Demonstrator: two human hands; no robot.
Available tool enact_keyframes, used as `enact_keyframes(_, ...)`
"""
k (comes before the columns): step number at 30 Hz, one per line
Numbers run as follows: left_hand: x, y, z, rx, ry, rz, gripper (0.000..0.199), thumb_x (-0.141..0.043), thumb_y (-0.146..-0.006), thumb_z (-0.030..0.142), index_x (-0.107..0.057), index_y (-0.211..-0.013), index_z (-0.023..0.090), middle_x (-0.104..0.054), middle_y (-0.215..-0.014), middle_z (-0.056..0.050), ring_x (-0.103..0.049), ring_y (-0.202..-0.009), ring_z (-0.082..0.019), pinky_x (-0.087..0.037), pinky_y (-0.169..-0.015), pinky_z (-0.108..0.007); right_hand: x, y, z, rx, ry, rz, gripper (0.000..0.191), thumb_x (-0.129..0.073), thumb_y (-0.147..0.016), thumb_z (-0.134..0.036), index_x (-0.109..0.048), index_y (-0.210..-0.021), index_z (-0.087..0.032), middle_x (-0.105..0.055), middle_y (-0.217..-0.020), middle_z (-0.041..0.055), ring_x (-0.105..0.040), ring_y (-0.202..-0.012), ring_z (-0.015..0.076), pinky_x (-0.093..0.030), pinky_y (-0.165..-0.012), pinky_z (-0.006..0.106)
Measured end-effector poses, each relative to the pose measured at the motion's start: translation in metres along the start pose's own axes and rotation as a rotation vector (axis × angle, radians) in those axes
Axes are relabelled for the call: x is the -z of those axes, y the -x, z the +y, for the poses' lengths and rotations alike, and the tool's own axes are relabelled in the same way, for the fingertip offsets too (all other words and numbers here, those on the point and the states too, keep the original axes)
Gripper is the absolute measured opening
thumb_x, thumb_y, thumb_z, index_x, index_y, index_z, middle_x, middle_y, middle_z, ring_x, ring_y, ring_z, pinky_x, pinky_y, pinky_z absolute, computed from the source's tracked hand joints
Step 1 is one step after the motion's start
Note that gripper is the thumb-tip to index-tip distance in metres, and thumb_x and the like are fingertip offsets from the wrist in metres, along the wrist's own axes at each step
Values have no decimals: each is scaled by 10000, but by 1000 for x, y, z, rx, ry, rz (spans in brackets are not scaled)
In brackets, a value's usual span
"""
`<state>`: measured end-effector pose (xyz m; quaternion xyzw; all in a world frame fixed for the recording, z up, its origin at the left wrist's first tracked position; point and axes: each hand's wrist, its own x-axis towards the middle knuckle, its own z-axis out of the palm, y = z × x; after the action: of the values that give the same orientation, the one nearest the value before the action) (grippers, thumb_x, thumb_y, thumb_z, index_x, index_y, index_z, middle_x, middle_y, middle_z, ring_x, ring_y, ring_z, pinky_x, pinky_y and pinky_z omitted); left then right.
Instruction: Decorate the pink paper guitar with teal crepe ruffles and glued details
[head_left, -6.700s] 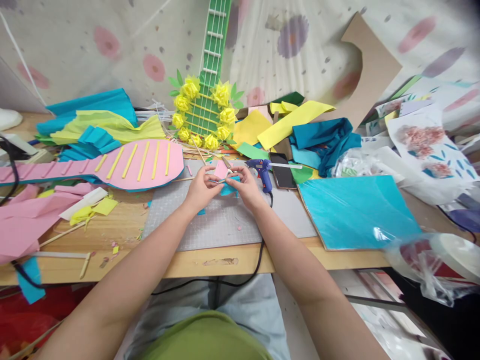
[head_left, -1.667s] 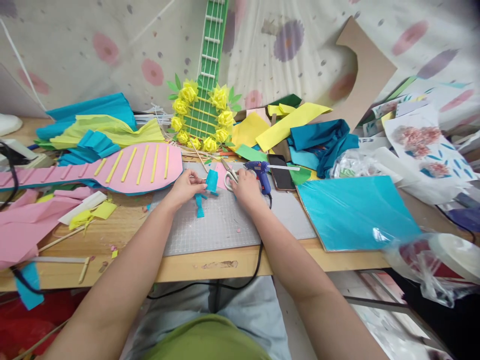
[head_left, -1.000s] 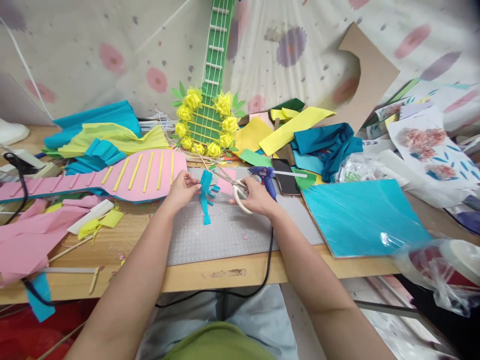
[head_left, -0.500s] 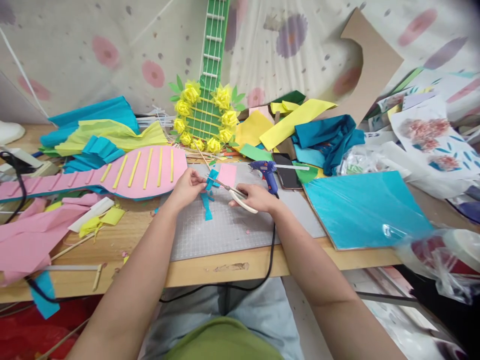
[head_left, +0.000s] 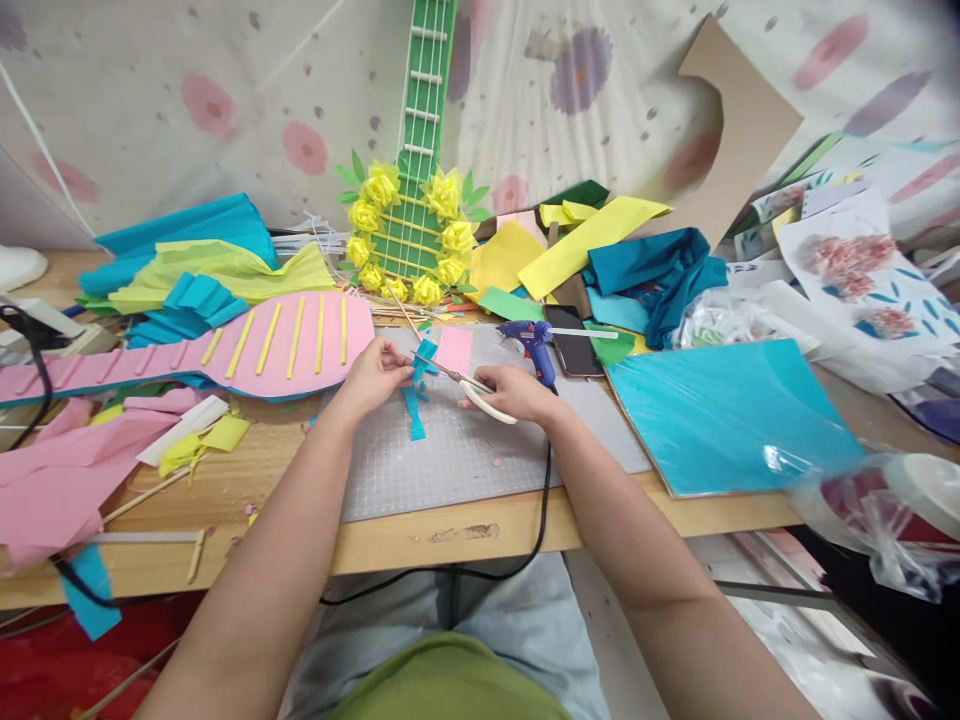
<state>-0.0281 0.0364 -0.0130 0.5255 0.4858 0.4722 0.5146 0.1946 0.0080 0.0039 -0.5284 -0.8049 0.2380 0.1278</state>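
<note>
My right hand [head_left: 510,392] is wrapped round the white-handled scissors [head_left: 489,403], whose blades point left. My left hand [head_left: 377,374] pinches a small strip of blue crepe paper [head_left: 425,353] at its edge, and the blades lie across that strip. Below it, a longer blue paper piece [head_left: 414,415] and a few small scraps rest on the grey cutting mat [head_left: 450,485]. A pink paper piece [head_left: 455,350] lies flat just behind the scissors. How far the blades are apart is too small to tell.
A blue glue gun [head_left: 534,348] lies beside a phone [head_left: 576,350], its black cord running over the table edge. Left is a pink guitar-shaped piece [head_left: 300,345]; behind stands a green one with yellow flowers [head_left: 412,230]. A blue sheet [head_left: 735,415] lies right.
The blue strip has tilted and shifted slightly between the blades. Both hands stay almost in the same place, and the view has moved a little.
</note>
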Motion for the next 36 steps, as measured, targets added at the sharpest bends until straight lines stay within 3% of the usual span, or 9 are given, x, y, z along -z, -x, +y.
enact_keyframes(7,-2,2,3,9,27,14,374,-656,-523,104,-371,-750,187,-565,-659,52,-600,-646,-121,-529,-579,-292,2,2,-2,-21,50,99,423,-474,-725,-599,-523,-686,-180,-525,-618,-11,-429,-583,107,-226,-518,227)
enact_keyframes(15,-6,2,3,-21,-19,91,337,-629,-553,77,-374,-746,184,-552,-692,47,-592,-631,-111,-525,-600,-300,1,1,-3,-175,209,134,436,-434,-753,-602,-523,-873,-193,-613,-768,41,-514,-667,158,-258,-533,236)
enact_keyframes(22,-8,1,2,-73,-34,146,319,-623,-560,105,-369,-733,187,-552,-699,48,-577,-618,-100,-513,-586,-270,-3,2,-3,-33,184,70,511,-458,-704,-668,-517,-870,-188,-617,-817,46,-521,-688,162,-274,-539,242)
enact_keyframes(36,-11,5,6,-58,-23,100,314,-619,-557,112,-367,-728,188,-554,-723,34,-579,-656,-120,-508,-544,-272,-1,3,-6,-80,218,75,567,-432,-665,-738,-556,-782,-198,-618,-741,33,-495,-636,146,-222,-526,244)
